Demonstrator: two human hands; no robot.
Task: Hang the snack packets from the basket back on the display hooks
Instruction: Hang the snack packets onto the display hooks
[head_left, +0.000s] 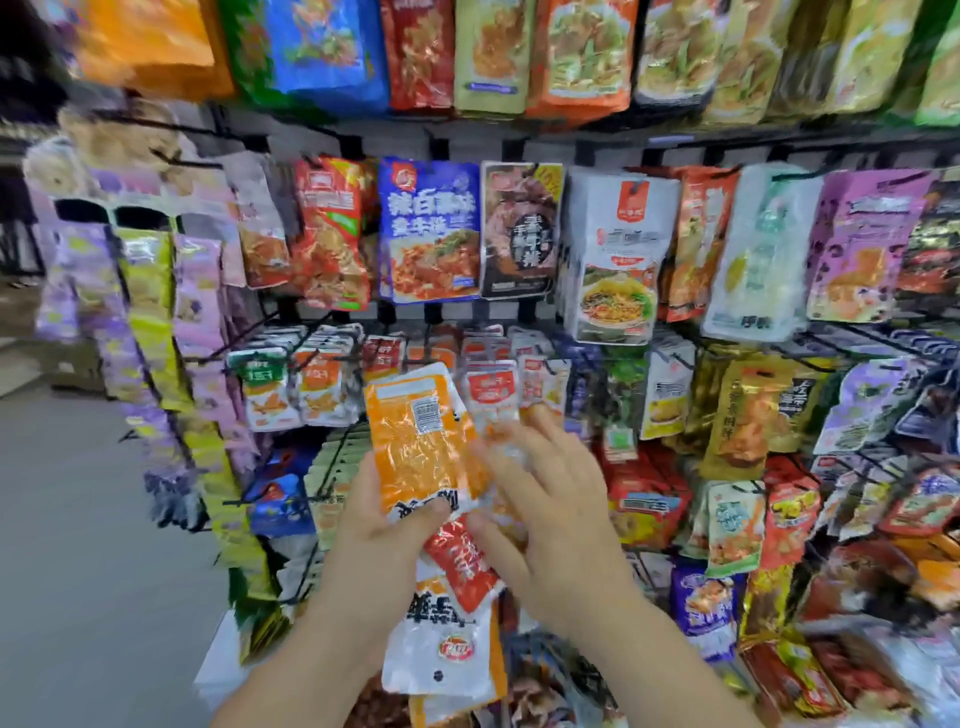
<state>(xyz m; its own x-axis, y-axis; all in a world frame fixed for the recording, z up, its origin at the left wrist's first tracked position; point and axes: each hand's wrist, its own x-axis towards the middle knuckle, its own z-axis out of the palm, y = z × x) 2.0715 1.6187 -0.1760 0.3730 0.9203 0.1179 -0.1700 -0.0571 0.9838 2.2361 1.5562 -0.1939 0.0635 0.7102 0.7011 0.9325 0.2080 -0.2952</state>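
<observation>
Snack packets (431, 467) bunch before the display hooks (187, 162): an orange packet (415, 431) on top, a red packet (462, 564) and a white packet (441, 639) drooping beneath. I judge those two could slip free, being pinned by one grip. My left hand (384, 525) pinches the orange packet's lower edge; my right hand (550, 499), fingers spread nearly flat, touches the bunch.

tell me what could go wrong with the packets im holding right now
1. The left hand pinches the orange packet by its lower edge, with a red packet and a white packet bunched beneath; one could slip and fall.
2. The white packet's hang hole points down, so it needs turning before hooking.
3. The orange packet shows its barcode side, so it may end up hung back to front.
</observation>
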